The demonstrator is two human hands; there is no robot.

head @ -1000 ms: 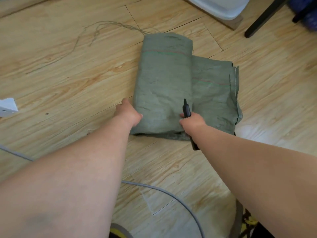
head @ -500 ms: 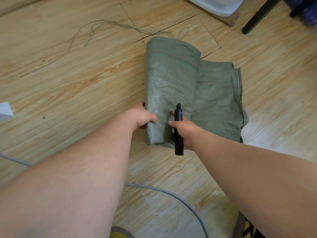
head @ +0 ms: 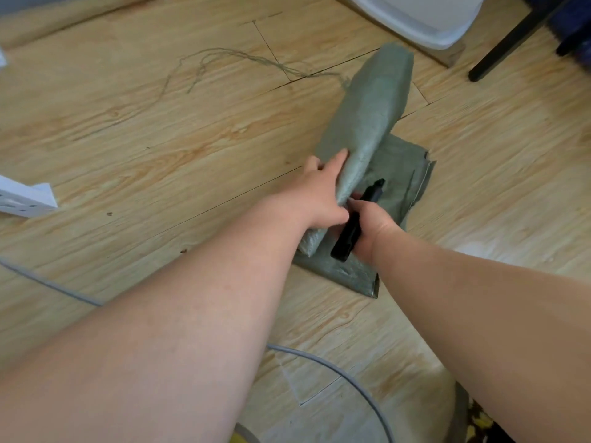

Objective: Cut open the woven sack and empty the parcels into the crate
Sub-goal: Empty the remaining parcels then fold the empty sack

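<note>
A wood-grain plank floor fills the view; across it, at about one o'clock from the middle, lies the green woven sack, empty and folded flat, its lower layers spread on the boards and its upper fold lifted into a long ridge that runs toward the one o'clock corner; at twelve to one o'clock, cut by the top edge, sits a white plastic crate on a low wooden base, with a black furniture leg slanting at two o'clock just beside it; a grey cable curves over the floor from nine o'clock down to six; a white power strip rests at nine o'clock; a loose tangle of frayed thread trails at eleven o'clock, reaching to the far end of the sack.

Both bare forearms stretch in from the bottom edge and meet at the sack's near end; the left hand grips the raised fold, fingers on its left face, thumb tucked at the near edge; the right hand is wrapped around a black utility knife, its tip pointing toward one o'clock, lying over the flat layers just beside the lifted fold; whether a blade is out cannot be told.
</note>
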